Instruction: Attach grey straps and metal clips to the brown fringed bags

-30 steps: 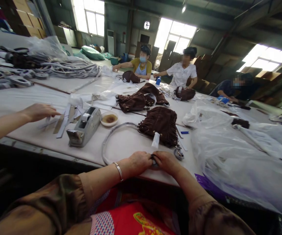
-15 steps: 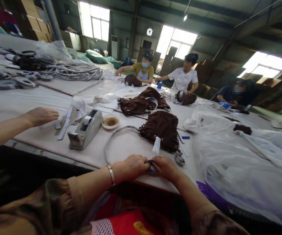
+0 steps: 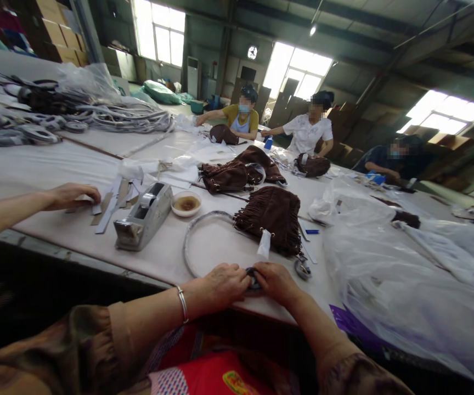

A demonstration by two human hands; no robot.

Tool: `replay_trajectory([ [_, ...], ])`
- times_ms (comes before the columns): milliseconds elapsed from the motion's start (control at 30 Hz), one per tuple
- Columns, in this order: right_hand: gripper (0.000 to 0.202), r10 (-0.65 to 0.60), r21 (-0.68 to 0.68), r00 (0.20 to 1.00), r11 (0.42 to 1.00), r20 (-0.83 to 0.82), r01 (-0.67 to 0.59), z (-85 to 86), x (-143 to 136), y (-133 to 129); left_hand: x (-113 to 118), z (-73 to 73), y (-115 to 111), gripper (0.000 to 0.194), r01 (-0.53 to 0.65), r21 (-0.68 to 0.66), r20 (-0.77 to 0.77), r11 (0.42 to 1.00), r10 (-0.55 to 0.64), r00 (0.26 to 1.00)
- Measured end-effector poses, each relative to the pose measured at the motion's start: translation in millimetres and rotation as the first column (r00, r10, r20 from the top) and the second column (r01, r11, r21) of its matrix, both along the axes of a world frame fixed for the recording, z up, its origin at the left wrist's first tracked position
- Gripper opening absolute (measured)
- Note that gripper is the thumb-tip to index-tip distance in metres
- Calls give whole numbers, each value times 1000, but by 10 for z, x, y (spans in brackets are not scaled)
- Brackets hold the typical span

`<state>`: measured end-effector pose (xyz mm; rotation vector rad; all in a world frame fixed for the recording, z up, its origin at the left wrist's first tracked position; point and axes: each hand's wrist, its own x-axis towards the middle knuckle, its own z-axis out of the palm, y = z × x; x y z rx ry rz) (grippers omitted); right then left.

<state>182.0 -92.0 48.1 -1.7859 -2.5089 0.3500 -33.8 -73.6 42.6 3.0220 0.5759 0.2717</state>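
At the far left of the white worktable (image 3: 92, 159), a heap of coiled, grey-wrapped straps (image 3: 130, 116) lies beside crumpled clear plastic (image 3: 84, 82). Nearer, a co-worker's hand (image 3: 74, 196) reaches in from the left edge, fingers bent over a pale scrap next to some card strips (image 3: 109, 207). A grey tape dispenser (image 3: 143, 218) stands to their right, with a shallow white dish (image 3: 186, 204) holding something brown just beside it. Next, a wrapped strap (image 3: 186, 247) arcs across the tabletop from a fringed brown handbag (image 3: 267, 216) down to behind the wearer's left hand (image 3: 223, 284), which has a silver bangle (image 3: 182, 304) at its wrist. The left fingers are curled, pinching one side of a small dark coil (image 3: 253, 278) at the table's near edge, in front of the handbag; the right hand (image 3: 277, 281) grips its other side with thumb and fingers. Whether coil and strap are one piece cannot be told. Past the right hand lie a small ring-shaped roll (image 3: 303, 267) and, farther right, a broad spread of clear plastic sheeting (image 3: 389, 274).
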Motion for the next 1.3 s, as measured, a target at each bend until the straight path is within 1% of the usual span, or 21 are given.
replay_trajectory([
  [67,21,99,0,995,995,-13,-99,1,27,31,-72,6,106,12,40,10,-24,999,-40,999],
  [100,23,100,4,995,995,-18,-100,-8,24,33,-73,-7,144,12,45,5,-28,999,-45,999],
  [133,25,56,14,998,998,-28,-56,-21,10,23,-51,-28,165,12,40,-6,-25,999,-40,999],
  [200,29,-139,34,988,989,-71,142,-56,-48,-23,44,-78,147,14,-11,-32,2,999,11,1000],
  [267,35,-356,28,928,932,-107,361,-88,-126,-83,167,-118,61,15,-95,-58,21,994,96,995],
  [300,35,-428,18,897,901,-111,433,-99,-165,-108,224,-130,6,16,-126,-67,22,990,128,992],
  [367,29,-468,-13,878,883,-95,469,-98,-223,-125,295,-133,-92,17,-159,-73,15,985,160,987],
  [467,21,-359,-43,931,933,-60,357,-48,-220,-64,241,-99,-115,18,-132,-75,9,988,133,991],
  [567,17,-108,-38,992,994,-63,106,18,-136,36,41,-52,29,16,-64,-61,-14,996,63,998],
  [633,19,46,-22,995,999,-84,-48,34,-90,80,-67,-44,147,13,-54,-48,-51,997,51,997],
  [667,20,87,-12,992,996,-89,-88,28,-82,90,-88,-52,187,11,-60,-46,-65,997,57,996],
  [733,23,34,20,996,999,-88,-32,-14,-96,86,-47,-94,199,10,-95,-56,-69,994,91,993],
  [767,25,-62,39,994,997,-90,66,-45,-115,75,10,-122,170,11,-127,-67,-54,990,124,991],
  [833,30,-291,37,951,955,-101,295,-109,-161,45,162,-177,62,15,-214,-95,-5,972,215,977],
  [900,30,-418,3,905,908,-81,419,-150,-196,22,296,-200,-60,20,-304,-130,20,944,309,951],
  [933,29,-420,-11,906,907,-58,420,-155,-203,18,330,-192,-107,22,-330,-145,19,933,336,942],
  [1000,24,-338,-11,941,941,-14,338,-131,-196,30,304,-144,-145,21,-329,-162,-8,930,332,943],
  [1100,19,-91,-5,996,996,-3,91,-51,-143,83,86,-41,-47,15,-217,-132,-35,967,214,976],
  [1200,20,89,0,996,996,-16,-89,-5,-86,123,-102,3,131,17,-100,-71,-49,992,96,994],
  [1233,21,91,5,995,996,-29,-91,-9,-76,123,-118,-7,170,17,-83,-57,-53,995,80,995],
  [1300,24,-32,22,996,999,-77,33,-41,-79,99,-73,-55,182,17,-98,-44,-41,994,96,995],
])
